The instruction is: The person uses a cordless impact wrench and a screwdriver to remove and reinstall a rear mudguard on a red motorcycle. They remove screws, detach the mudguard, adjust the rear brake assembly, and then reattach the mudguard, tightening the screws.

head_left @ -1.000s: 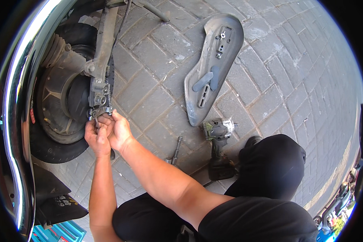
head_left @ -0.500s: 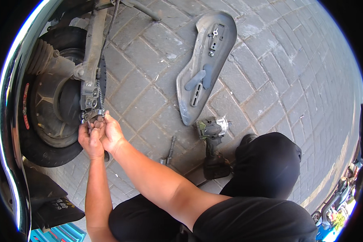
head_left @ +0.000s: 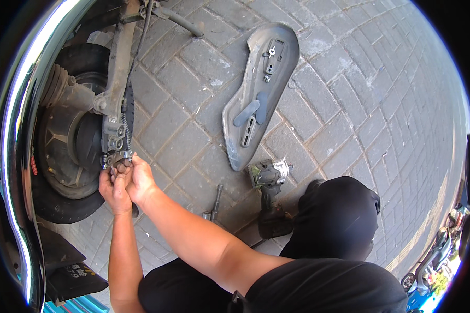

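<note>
My left hand [head_left: 116,193] and my right hand [head_left: 141,181] meet at the lower end of a grey metal swingarm [head_left: 116,83] beside a scooter's wheel [head_left: 68,206]. Both have curled fingers, bunched together around small metal parts there. Whatever they grip is mostly hidden by the fingers. A coil spring [head_left: 128,125] runs along the arm just above my right hand. Bolted to the arm close by is a bracket [head_left: 113,136] with round holes. The dusty wheel hub [head_left: 62,141] lies to the left of my hands.
A long dark plastic cover [head_left: 261,94] lies on the paving, holding small fittings. Below it rests a cordless impact wrench [head_left: 269,190]. A socket extension [head_left: 216,201] is nearer my right forearm. At lower left sits a teal toolbox [head_left: 78,305]; a chrome rail [head_left: 10,156] curves along the left.
The view has shifted slightly, so the cover and impact wrench appear a little lower and further left. My hands stay at the same spot on the arm, with only slight finger movement.
</note>
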Available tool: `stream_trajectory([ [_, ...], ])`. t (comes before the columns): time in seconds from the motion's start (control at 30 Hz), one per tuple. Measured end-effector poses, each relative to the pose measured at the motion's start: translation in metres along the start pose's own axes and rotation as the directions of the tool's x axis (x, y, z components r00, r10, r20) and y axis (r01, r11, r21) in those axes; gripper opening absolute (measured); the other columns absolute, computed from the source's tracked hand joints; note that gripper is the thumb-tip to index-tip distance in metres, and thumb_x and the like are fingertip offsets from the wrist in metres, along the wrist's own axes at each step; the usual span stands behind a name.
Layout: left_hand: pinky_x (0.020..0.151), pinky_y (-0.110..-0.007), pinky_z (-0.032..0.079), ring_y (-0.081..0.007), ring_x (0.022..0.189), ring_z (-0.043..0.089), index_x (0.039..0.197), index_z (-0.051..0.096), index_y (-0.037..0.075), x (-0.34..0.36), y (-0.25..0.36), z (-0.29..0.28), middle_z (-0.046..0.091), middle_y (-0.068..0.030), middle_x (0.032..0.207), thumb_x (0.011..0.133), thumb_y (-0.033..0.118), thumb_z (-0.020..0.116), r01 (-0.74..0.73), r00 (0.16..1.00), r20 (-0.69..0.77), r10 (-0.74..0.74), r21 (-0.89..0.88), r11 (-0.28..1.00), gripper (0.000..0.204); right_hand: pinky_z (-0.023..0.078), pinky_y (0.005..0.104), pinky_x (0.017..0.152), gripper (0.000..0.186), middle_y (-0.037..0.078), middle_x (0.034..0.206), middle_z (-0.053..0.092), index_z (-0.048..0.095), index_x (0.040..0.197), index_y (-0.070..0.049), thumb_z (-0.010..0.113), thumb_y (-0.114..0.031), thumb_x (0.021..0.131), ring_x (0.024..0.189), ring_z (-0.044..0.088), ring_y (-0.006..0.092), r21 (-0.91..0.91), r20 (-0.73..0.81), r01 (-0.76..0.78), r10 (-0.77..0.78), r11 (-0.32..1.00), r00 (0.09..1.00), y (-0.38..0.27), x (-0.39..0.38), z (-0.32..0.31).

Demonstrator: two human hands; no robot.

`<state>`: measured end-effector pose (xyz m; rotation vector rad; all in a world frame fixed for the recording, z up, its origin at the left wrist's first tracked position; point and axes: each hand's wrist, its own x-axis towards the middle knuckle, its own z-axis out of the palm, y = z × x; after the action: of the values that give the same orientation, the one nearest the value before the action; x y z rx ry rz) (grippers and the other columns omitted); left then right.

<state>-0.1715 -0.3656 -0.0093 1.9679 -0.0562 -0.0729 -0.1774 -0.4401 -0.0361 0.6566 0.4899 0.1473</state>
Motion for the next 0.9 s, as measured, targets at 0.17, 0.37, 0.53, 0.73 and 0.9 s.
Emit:
stream_trajectory([
  [0.17,0.079,-0.027,0.049,-0.0142,0.085,0.058,0.102,0.058,-0.007,-0.0015,0.0017,0.0017,0.062,-0.0084,0.096,0.077,0.007,0.056,0.002,1.0,-0.012,-0.002,0.001,1.0,0.028,0.048,0.0398,0.074,0.042,0.007,0.077,0.058,0.051,0.084,-0.009,0.035,-0.043,0.104,0.077,0.056,0.0247,0.038,-0.044,0.004,-0.002,0.999,0.999,0.0,0.0008,-0.0009],
  [0.37,0.079,-0.027,0.05,-0.0145,0.084,0.058,0.1,0.057,-0.007,-0.0024,0.0035,0.0069,0.061,-0.0071,0.093,0.078,0.009,0.057,-0.002,0.999,-0.036,0.001,-0.027,1.0,0.027,0.049,0.0403,0.074,0.043,0.008,0.078,0.056,0.052,0.087,-0.008,0.035,-0.044,0.103,0.075,0.055,0.026,0.054,-0.063,0.006,-0.003,0.999,0.998,0.0002,0.0009,-0.0052],
  [0.53,0.073,-0.027,0.047,-0.0121,0.079,0.054,0.097,0.059,-0.005,-0.003,0.0017,0.0034,0.059,-0.0034,0.087,0.076,0.014,0.062,-0.026,0.999,-0.035,0.026,0.02,0.999,0.028,0.05,0.0432,0.074,0.046,0.013,0.086,0.061,0.053,0.094,-0.005,0.034,-0.045,0.103,0.078,0.058,0.029,0.021,0.095,-0.054,0.051,0.998,0.994,-0.0028,-0.0001,-0.0045],
  [0.73,0.069,-0.026,0.046,-0.0099,0.075,0.051,0.096,0.061,-0.004,-0.0022,-0.0031,0.0022,0.059,-0.0011,0.085,0.078,0.013,0.065,-0.035,0.997,-0.07,0.041,0.077,0.996,0.025,0.051,0.0428,0.066,0.045,0.01,0.073,0.058,0.054,0.09,-0.006,0.03,-0.042,0.105,0.069,0.058,0.0278,-0.098,-0.063,0.048,-0.054,0.994,0.997,-0.0027,0.0016,-0.0044],
  [0.9,0.073,-0.026,0.049,-0.0103,0.078,0.057,0.1,0.063,-0.005,-0.0032,0.001,0.004,0.065,-0.0051,0.089,0.081,0.008,0.063,-0.015,0.997,-0.071,0.017,0.027,1.0,0.023,0.052,0.0418,0.066,0.041,0.008,0.074,0.06,0.055,0.089,-0.008,0.03,-0.036,0.105,0.069,0.059,0.0256,-0.156,-0.096,0.045,-0.06,0.987,0.994,-0.0058,0.0038,-0.0029],
])
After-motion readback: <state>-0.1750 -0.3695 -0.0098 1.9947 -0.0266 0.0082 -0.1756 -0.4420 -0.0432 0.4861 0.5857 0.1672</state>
